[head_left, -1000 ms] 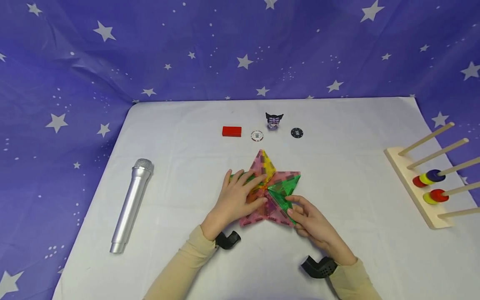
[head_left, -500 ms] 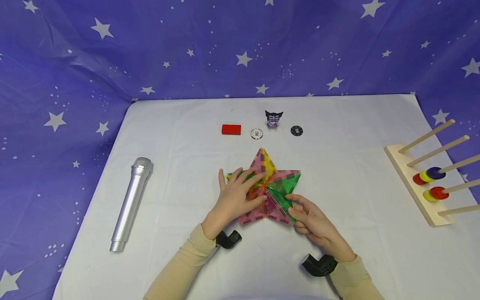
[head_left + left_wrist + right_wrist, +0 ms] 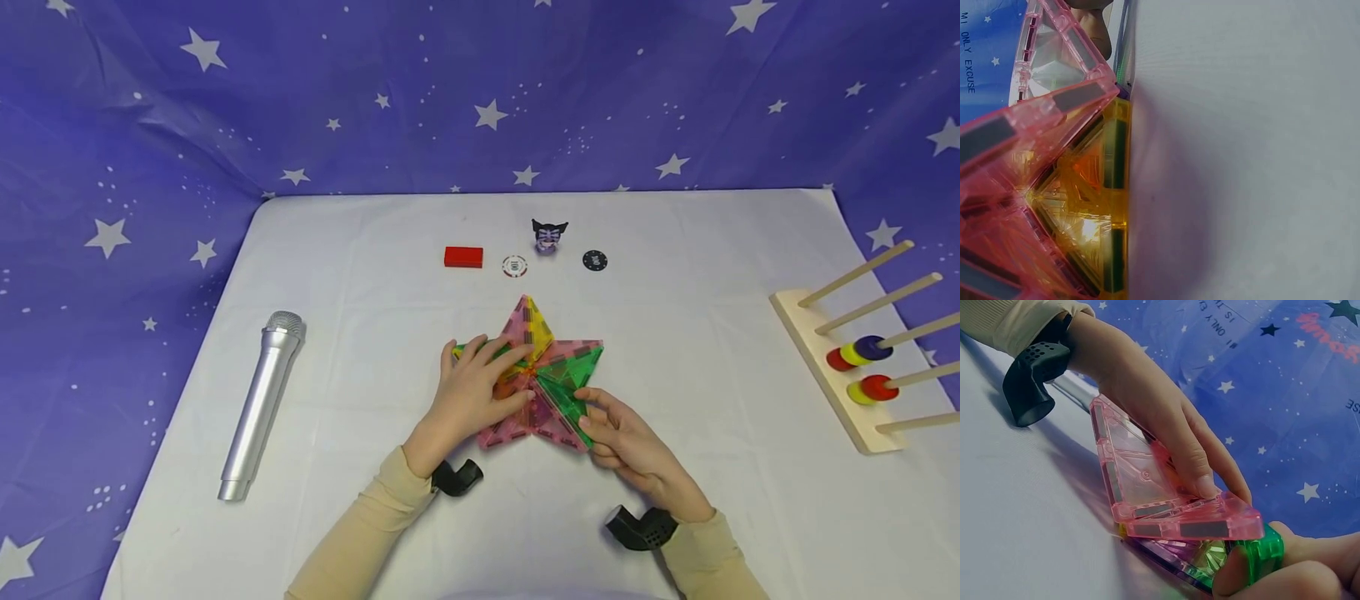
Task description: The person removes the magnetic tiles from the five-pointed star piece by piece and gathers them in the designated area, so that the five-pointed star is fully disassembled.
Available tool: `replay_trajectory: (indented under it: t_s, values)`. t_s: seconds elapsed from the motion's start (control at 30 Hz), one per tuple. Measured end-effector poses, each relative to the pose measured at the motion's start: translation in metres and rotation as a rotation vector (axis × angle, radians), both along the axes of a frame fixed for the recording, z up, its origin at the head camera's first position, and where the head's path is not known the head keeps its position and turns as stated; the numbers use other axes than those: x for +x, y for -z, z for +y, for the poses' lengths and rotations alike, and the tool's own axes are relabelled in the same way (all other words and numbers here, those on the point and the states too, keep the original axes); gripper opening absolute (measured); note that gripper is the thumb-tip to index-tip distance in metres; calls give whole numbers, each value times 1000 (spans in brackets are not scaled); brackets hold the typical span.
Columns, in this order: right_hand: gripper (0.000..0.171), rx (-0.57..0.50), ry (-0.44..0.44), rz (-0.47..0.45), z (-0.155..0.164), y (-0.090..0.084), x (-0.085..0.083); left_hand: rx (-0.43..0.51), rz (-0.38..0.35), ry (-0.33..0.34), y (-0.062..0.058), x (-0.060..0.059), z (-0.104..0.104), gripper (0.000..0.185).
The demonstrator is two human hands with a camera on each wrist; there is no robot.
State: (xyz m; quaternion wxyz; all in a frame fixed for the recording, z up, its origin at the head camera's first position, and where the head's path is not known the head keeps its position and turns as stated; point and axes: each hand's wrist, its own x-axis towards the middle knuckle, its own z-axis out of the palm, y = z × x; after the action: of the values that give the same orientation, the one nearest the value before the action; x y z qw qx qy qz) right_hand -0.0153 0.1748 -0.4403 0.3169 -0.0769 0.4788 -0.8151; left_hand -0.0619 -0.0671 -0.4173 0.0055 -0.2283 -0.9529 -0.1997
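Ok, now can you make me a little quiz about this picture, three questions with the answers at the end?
1. True or false: in the head view, the silver microphone lies left of the tile star.
2. Which hand pinches a green tile of the star?
3. How many pegs of the wooden rack hold discs?

Key: 1. True. 2. The right hand. 3. Two.

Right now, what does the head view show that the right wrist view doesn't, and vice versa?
Only the head view shows the wooden peg stand holding coloured rings, the red rectangular block and the small black-eared figurine. Only the right wrist view shows reddish lettering on the blue starry sheet. Both show the left hand, the right hand and the star-shaped build of translucent pink, green and yellow tiles.
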Motion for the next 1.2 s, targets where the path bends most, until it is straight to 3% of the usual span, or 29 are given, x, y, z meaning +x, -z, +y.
replay_trajectory:
  t_s: [0.2, 0.3, 0.43, 0.67, 0.9, 1.07, 1.2]
  values:
    - [31, -103, -84, 33, 5, -6, -1, -4, -5, 4, -1, -1, -1, 57]
    - [31, -145, -73, 52, 10, -10, -2, -4, 9, 11, -3, -2, 0, 57]
    - [30, -125, 22, 51, 17, -14, -3, 2, 8, 6, -3, -3, 1, 57]
    - [29, 50, 272, 72, 39, -23, -7, 2, 10, -1, 0, -1, 2, 57]
    - [35, 213, 523, 126, 96, -35, -25, 16, 16, -1, 0, 1, 3, 57]
    - [46, 290, 602, 65, 134, -27, -46, 15, 18, -5, -1, 2, 0, 57]
    - [52, 378, 599, 18, 153, -21, -58, 21, 26, 6, 0, 2, 1, 57]
